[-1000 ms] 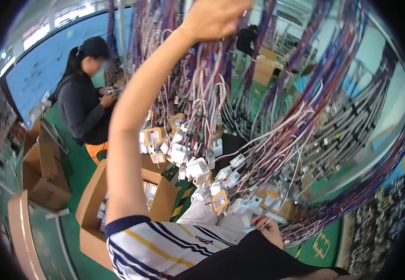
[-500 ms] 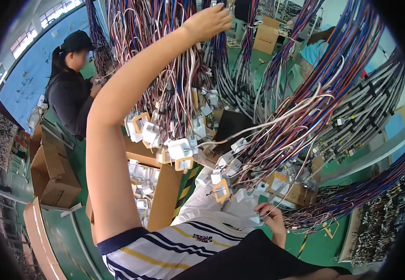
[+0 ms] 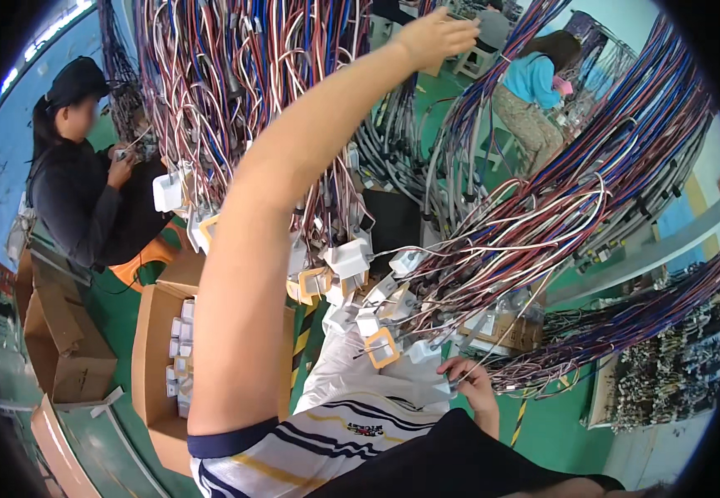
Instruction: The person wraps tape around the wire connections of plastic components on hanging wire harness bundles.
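Thick hanging bundles of red, white and blue wires (image 3: 235, 83) fill a workshop, an open brown cardboard box (image 3: 154, 357) standing at the worker's left. The raised left hand (image 3: 436, 40) stretches its fingers nearly straight beside the wires; whether it holds anything cannot be told. Beside white-clothed legs (image 3: 331, 373), the right hand (image 3: 474, 386) pinches a thin, pale cable (image 3: 499, 339) between curled fingertips.
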Demonstrator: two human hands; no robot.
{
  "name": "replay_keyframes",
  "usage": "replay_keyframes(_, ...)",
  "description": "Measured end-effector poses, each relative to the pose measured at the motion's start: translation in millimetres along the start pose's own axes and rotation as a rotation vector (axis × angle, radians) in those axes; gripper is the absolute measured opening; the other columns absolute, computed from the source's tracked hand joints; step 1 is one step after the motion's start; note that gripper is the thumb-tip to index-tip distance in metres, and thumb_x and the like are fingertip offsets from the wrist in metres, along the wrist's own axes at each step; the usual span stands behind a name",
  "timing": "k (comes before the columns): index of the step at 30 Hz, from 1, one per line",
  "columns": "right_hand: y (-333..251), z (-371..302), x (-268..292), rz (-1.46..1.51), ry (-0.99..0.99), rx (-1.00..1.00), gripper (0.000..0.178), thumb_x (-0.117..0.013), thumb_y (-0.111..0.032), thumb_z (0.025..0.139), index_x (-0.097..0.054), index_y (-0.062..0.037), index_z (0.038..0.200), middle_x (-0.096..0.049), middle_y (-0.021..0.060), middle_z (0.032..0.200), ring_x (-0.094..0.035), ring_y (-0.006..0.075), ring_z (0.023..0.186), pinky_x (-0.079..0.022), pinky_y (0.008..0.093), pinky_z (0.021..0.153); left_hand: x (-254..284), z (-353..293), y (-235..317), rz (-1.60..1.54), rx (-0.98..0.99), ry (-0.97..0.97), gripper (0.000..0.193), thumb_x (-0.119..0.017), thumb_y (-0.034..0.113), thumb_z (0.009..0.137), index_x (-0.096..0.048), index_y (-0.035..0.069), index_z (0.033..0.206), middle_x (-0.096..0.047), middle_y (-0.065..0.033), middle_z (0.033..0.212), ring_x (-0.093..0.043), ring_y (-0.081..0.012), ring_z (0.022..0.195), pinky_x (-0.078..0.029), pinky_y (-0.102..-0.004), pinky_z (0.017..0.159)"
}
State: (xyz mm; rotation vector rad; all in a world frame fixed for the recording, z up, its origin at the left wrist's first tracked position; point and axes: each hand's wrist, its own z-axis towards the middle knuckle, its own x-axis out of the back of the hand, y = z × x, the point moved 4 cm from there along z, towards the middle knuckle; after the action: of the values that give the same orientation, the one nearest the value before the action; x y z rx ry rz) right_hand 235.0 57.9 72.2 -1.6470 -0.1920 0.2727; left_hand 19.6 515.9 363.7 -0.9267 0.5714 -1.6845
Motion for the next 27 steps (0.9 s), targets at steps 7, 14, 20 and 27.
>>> replay_keyframes(7, 6, 10, -19, -0.006, -0.031, 0.058, 0.016, -0.055, -0.001, 0.077, -0.059, -0.0048, 0.091, -0.063, 0.0122, 0.110, -0.058, 0.0223, 0.106, -0.043, 0.0353, 0.095, 55, 22, 26, -0.856, 0.559, 0.089, 0.036, -0.059, 0.009, 0.083, -0.063, 0.003, 0.118, -0.065, -0.0139, 0.111, -0.064, -0.0330, 0.095, -0.047, -0.0526, 0.086)
replay_keyframes(14, 34, 10, -25, -0.038, 0.048, 0.175, 0.016, -0.056, 0.003, 0.079, -0.059, -0.0041, 0.093, -0.063, 0.0117, 0.111, -0.057, 0.0196, 0.103, -0.043, 0.0325, 0.089, 260, -137, 155, -1.515, 0.987, 0.686, 0.017, -0.048, -0.002, 0.088, -0.061, -0.004, 0.099, -0.067, -0.0156, 0.096, -0.063, -0.0229, 0.084, -0.051, -0.0348, 0.079)
replay_keyframes(20, 44, 5, -40, -0.024, 0.058, 0.187, 0.020, -0.054, 0.006, 0.079, -0.059, -0.0047, 0.096, -0.062, 0.0089, 0.110, -0.057, 0.0143, 0.098, -0.044, 0.0251, 0.083, 354, -221, 341, -1.966, 1.037, -0.169, 0.059, -0.067, 0.009, 0.082, -0.042, 0.000, 0.135, -0.054, -0.0168, 0.127, -0.055, -0.0269, 0.113, -0.047, -0.0390, 0.091)
replay_keyframes(27, 49, 21, -73, 0.005, -0.128, 0.328, 0.016, -0.053, 0.004, 0.083, -0.059, -0.0040, 0.095, -0.062, 0.0056, 0.107, -0.058, 0.0119, 0.096, -0.045, 0.0251, 0.081, 366, -268, 402, -1.886, 1.228, -0.716, 0.090, -0.085, 0.022, 0.070, -0.039, 0.000, 0.144, -0.054, -0.0139, 0.129, -0.052, -0.0200, 0.112, -0.043, -0.0322, 0.093)
